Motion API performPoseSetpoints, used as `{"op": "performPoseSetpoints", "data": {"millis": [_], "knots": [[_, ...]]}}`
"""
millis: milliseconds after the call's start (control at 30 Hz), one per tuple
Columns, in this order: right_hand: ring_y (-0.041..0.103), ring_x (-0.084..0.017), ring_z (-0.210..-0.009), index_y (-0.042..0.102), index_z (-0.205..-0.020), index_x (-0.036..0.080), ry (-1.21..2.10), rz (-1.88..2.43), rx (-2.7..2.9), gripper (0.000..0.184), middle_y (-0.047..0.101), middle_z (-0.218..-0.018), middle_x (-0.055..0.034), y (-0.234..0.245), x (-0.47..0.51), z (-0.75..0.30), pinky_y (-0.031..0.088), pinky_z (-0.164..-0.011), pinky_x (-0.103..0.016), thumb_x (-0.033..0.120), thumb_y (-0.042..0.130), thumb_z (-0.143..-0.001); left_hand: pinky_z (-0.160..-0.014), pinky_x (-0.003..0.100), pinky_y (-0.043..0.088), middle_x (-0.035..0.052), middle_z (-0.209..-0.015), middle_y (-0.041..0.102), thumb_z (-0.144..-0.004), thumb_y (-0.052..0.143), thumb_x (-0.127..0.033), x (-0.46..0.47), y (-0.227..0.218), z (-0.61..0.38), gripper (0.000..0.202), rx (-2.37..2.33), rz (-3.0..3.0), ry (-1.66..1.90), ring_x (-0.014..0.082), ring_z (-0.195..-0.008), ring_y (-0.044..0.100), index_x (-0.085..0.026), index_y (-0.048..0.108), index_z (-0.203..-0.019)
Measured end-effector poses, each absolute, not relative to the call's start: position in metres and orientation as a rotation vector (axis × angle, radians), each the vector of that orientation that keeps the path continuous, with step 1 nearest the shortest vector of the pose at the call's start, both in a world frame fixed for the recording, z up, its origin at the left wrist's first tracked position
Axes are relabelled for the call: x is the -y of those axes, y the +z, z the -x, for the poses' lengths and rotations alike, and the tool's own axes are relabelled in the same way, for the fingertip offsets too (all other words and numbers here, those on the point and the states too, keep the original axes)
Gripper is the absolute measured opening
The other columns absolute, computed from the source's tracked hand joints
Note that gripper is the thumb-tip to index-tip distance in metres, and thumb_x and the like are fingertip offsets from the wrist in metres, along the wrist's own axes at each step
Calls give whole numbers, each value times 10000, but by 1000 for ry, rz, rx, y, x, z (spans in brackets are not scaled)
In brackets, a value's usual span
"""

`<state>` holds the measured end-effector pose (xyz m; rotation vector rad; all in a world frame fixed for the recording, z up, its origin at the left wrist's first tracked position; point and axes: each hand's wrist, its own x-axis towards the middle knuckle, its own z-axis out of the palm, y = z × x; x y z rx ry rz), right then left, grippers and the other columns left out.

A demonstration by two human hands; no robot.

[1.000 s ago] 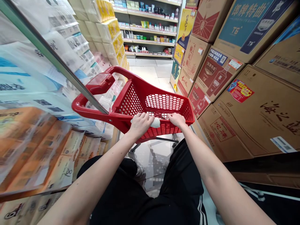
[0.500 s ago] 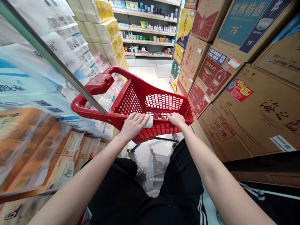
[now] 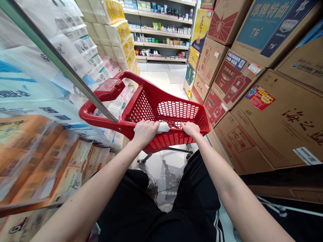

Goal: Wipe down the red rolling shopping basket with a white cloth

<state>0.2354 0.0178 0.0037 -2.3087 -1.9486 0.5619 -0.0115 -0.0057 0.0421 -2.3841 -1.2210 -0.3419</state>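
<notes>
A red plastic shopping cart [image 3: 151, 104] stands in front of me in a narrow shop aisle, its basket holding nothing I can see. My left hand [image 3: 145, 131] presses a white cloth [image 3: 163, 127] against the near rim of the basket, fingers curled over it. My right hand [image 3: 190, 128] grips the same rim a little to the right. The cart's red handle loops out to the left.
Stacked packs of tissue paper [image 3: 50, 101] crowd the left side behind a metal rail. Brown cardboard cartons [image 3: 264, 111] are piled high on the right. A tiled floor [image 3: 164, 75] runs ahead to shelves of small goods [image 3: 161, 37].
My left hand slid the white cloth leftward along the rim, then a little back to the right. The right hand kept its grip and the cart barely shifted.
</notes>
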Motion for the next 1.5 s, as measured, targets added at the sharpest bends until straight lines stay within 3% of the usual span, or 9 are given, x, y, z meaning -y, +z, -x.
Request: {"op": "performPoseSetpoints", "data": {"millis": [300,500,633,900,1100,1233,1500], "knots": [[577,-309,-1074,637,-1100,197,632,2236,2037,607,629,-1175,-117,8,-20,-227,422,-856,-417,506,147,-918,-589,328,377,90,-684,668,-847,424,-261,0,51,2,217,1291,2447,-212,230,-640,637,-149,601,-791],[538,-330,-1136,615,-1165,211,764,2155,2085,797,589,-1243,-126,18,-21,-207,397,-908,-456,683,47,-866,-566,319,364,88,-650,657,-845,398,-263,-2,54,-3,253,1347,2433,-168,219,-609,630,-140,613,-793],[542,-341,-1124,639,-1133,211,750,2183,2046,825,595,-1233,-131,19,-21,-209,395,-910,-462,732,71,-837,-646,349,389,86,-729,665,-851,410,-216,2,49,1,219,1228,2463,-305,222,-715,623,-157,621,-837],[558,-338,-1091,661,-1094,234,705,2182,2026,765,622,-1194,-111,15,-20,-209,406,-895,-459,717,125,-842,-848,382,379,84,-1031,650,-911,367,-186,18,35,13,364,1068,2514,-438,210,-946,566,-229,543,-1227],[561,-328,-1093,657,-1111,217,674,2204,2018,712,623,-1193,-118,13,-21,-208,400,-905,-448,659,152,-872,-960,406,330,85,-1230,588,-905,388,-165,27,24,6,425,1096,2508,-529,216,-1089,520,-248,474,-1312],[562,-318,-1096,656,-1109,189,652,2233,1996,705,622,-1192,-131,13,-21,-208,397,-914,-433,637,161,-880,-930,407,348,92,-1185,606,-907,390,-172,24,23,3,407,1089,2467,-517,222,-1046,536,-241,486,-1297],[584,-321,-1057,669,-1060,194,624,2211,2008,700,648,-1138,-126,13,-22,-209,413,-884,-439,634,156,-875,-757,366,395,90,-893,629,-895,395,-171,7,40,22,331,958,2481,-308,217,-828,560,-172,552,-1187]]}}
